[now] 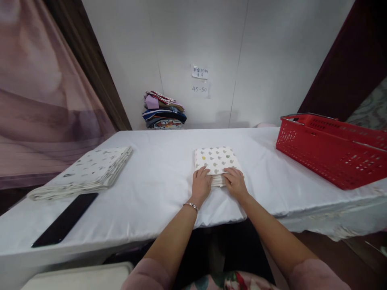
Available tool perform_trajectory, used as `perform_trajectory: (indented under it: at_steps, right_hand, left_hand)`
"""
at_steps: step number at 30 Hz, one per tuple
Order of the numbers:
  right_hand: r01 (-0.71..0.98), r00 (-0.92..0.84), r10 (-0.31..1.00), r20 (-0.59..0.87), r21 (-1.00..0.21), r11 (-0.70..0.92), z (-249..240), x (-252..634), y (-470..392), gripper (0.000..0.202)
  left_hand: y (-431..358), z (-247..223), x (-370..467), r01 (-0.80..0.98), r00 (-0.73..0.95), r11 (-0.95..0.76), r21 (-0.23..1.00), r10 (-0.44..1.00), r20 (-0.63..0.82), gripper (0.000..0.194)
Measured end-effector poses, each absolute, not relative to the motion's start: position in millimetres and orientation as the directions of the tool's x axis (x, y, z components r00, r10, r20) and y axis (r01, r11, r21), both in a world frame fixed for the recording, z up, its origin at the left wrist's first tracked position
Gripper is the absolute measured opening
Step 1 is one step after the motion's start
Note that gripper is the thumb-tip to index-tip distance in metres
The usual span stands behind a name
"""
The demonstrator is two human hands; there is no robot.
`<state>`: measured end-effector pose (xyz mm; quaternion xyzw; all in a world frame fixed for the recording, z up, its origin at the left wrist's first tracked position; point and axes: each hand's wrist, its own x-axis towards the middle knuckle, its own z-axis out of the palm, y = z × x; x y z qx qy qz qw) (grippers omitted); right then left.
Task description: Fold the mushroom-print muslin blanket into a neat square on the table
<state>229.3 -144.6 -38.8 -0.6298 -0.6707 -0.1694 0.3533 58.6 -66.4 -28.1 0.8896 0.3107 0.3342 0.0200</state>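
Note:
A folded white cloth with a small grey print and a few coloured motifs lies on the white-covered table in front of me. Its layers show along the near edge. My left hand grips the near left corner, fingers curled over the top. At the near right corner, my right hand holds the cloth in the same way. Both thumbs point inward along the layered edge and are partly hidden. A silver bracelet circles my left wrist.
A larger folded printed cloth and a black flat slab, perhaps a phone, lie on the left. Folded fabrics are stacked against the back wall, near paper notes. A red plastic basket stands on the right. The white table ends close to me.

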Motion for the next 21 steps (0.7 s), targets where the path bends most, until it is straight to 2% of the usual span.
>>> perform_trajectory:
  at_steps: [7, 11, 17, 21]
  right_hand:
    - [0.968, 0.003, 0.725, 0.689, -0.185, 0.172, -36.0, 227.4, -145.6, 0.019]
    - [0.972, 0.005, 0.696, 0.718, -0.166, 0.165, -35.5, 227.4, -146.8, 0.018]
    - [0.977, -0.027, 0.701, 0.713, -0.130, 0.169, -35.4, 227.1, -157.1, 0.019]
    - [0.979, -0.024, 0.718, 0.695, -0.128, 0.157, -36.7, 229.4, -159.1, 0.018]
  left_hand:
    - [-72.1, -28.1, 56.8, 0.491, 0.560, -0.846, 0.208, 0.489, 0.668, 0.016]
    - [-72.7, -29.7, 55.9, 0.477, 0.598, -0.859, 0.185, 0.471, 0.649, 0.014]
    - [-70.5, -33.2, 56.7, 0.531, 0.622, -0.830, 0.172, 0.520, 0.586, 0.014]
    - [-71.3, -34.2, 56.6, 0.518, 0.620, -0.839, 0.167, 0.503, 0.602, 0.014]
